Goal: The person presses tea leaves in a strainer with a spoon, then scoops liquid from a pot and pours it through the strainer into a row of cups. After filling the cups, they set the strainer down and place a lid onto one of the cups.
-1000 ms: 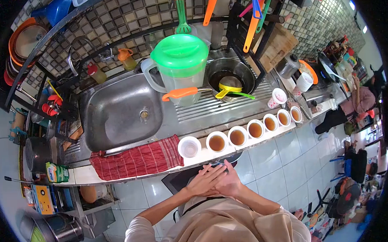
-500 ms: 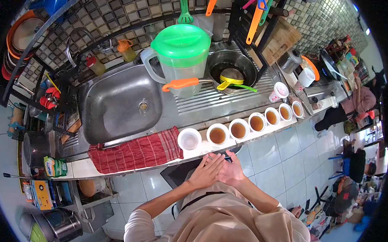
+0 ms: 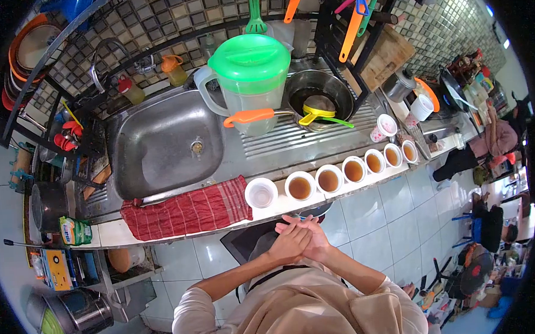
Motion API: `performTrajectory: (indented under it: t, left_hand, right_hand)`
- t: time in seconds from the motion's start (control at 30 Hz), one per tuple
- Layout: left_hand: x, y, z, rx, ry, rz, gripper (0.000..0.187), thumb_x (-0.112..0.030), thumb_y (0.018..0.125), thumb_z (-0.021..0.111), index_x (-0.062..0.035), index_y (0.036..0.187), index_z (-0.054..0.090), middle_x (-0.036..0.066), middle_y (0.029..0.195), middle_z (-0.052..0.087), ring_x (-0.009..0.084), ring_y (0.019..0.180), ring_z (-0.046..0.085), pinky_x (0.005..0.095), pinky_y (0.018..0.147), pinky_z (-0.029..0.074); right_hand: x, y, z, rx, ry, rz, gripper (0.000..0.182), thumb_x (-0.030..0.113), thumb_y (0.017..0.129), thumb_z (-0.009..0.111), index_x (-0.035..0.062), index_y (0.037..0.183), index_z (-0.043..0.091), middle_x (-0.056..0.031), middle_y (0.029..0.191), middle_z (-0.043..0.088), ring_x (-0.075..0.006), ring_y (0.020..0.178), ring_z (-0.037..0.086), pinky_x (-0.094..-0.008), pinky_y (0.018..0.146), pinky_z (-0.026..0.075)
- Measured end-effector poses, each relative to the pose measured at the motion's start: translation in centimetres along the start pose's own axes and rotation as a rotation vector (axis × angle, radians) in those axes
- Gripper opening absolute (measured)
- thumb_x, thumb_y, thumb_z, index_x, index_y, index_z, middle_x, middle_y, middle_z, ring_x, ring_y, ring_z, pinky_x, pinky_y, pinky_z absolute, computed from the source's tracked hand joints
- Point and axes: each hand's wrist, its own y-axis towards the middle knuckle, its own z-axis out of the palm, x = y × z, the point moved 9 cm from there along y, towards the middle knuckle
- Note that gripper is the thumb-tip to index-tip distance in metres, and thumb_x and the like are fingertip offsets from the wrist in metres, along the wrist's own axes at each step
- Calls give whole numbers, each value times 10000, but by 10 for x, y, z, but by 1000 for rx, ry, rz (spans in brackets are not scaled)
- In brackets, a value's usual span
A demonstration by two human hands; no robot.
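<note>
My left hand (image 3: 287, 242) and my right hand (image 3: 315, 244) are clasped against each other in front of the counter edge, close to my body. The left lies over the right, its fingers bent across the palm; no object shows between them. Just beyond them on the white ledge stands an empty-looking white cup (image 3: 261, 194), and to its right runs a row of several white cups with brown liquid, the nearest cup (image 3: 300, 186) among them. Left of the row lies a folded red cloth (image 3: 189, 210).
Behind are a steel sink (image 3: 165, 144), a pitcher with a green lid (image 3: 249, 60) and a dark pan (image 3: 318, 90) with a yellow strainer (image 3: 317, 110). A tilted patterned cup (image 3: 385, 128) stands at the right. Another person (image 3: 494, 139) is at far right.
My hands have drawn slightly back toward my body. The left fingers, flat and stretched before, now bend over the right hand.
</note>
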Motion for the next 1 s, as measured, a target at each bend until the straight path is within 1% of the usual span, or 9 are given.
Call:
performTrajectory:
  t: [0.17, 0.27, 0.37, 0.47, 0.53, 0.6, 0.77, 0.83, 1.0]
  left_hand:
    - [2, 6, -13, 71, -157, -39, 277, -202, 763, 497, -31, 965, 578, 129, 1039, 526, 233, 1000, 479, 445, 921, 338]
    - [14, -35, 89, 431, -237, -244, 367, -282, 690, 512, -97, 1002, 566, 156, 1038, 521, 277, 992, 459, 410, 889, 331]
    - [21, -40, 90, 160, 85, -233, 271, -279, 718, 487, -95, 893, 581, 128, 905, 521, 266, 870, 468, 383, 798, 363]
    - [39, -15, 82, 600, 772, -647, 222, -256, 732, 519, -102, 875, 591, 82, 913, 505, 239, 885, 457, 381, 830, 393]
    - [43, -4, 50, 888, 1238, -914, 189, -240, 742, 539, -107, 863, 598, 51, 919, 494, 220, 895, 449, 380, 852, 413]
    - [32, 12, 5, 1169, 1713, -1172, 157, -224, 751, 560, -112, 851, 605, 20, 925, 483, 202, 906, 442, 379, 874, 433]
    - [37, 2, 14, 1209, 1707, -1161, 176, -203, 718, 584, -110, 868, 593, 42, 923, 481, 210, 886, 453, 372, 839, 440]
    - [40, -6, 19, 1233, 1702, -1159, 193, -192, 702, 597, -109, 876, 587, 53, 922, 479, 214, 876, 458, 368, 822, 444]
    - [45, -26, 28, 1299, 1685, -1164, 249, -165, 661, 627, -107, 897, 573, 81, 920, 476, 225, 852, 471, 359, 779, 454]
  right_hand:
    - [-6, -4, 21, 136, -126, 92, 601, 235, 781, 494, 62, 1306, 257, -191, 1295, 340, -273, 1226, 315, -374, 1020, 243]
    - [-8, -4, 21, 265, -291, 75, 620, 218, 785, 485, 52, 1319, 219, -198, 1297, 331, -267, 1218, 323, -383, 1014, 250]
    - [-11, -5, 22, 284, -375, 119, 625, 162, 760, 529, 31, 1300, 241, -198, 1277, 346, -265, 1217, 322, -379, 1008, 262]
    - [-15, -1, 12, 202, -417, 52, 500, 97, 714, 590, -11, 1163, 397, -173, 1126, 464, -254, 1105, 436, -353, 944, 334]
    - [-9, 3, 1, 89, -403, -101, 147, -33, 694, 563, 25, 820, 514, -109, 893, 499, -242, 938, 498, -281, 818, 406]
    - [-7, 6, 2, 108, -448, -115, 148, -20, 699, 569, 20, 832, 520, -109, 891, 509, -236, 927, 502, -288, 815, 406]
    - [-4, 13, 13, 185, -625, -161, 174, 32, 715, 594, 1, 879, 540, -108, 885, 550, -213, 881, 519, -315, 807, 407]
    - [2, 15, 18, 143, -623, -252, 107, 20, 698, 619, 9, 670, 516, -82, 744, 522, -206, 753, 514, -305, 702, 421]
    - [5, 17, 30, 222, -813, -397, 102, 4, 675, 610, -11, 683, 509, -100, 735, 511, -210, 749, 523, -304, 705, 428]
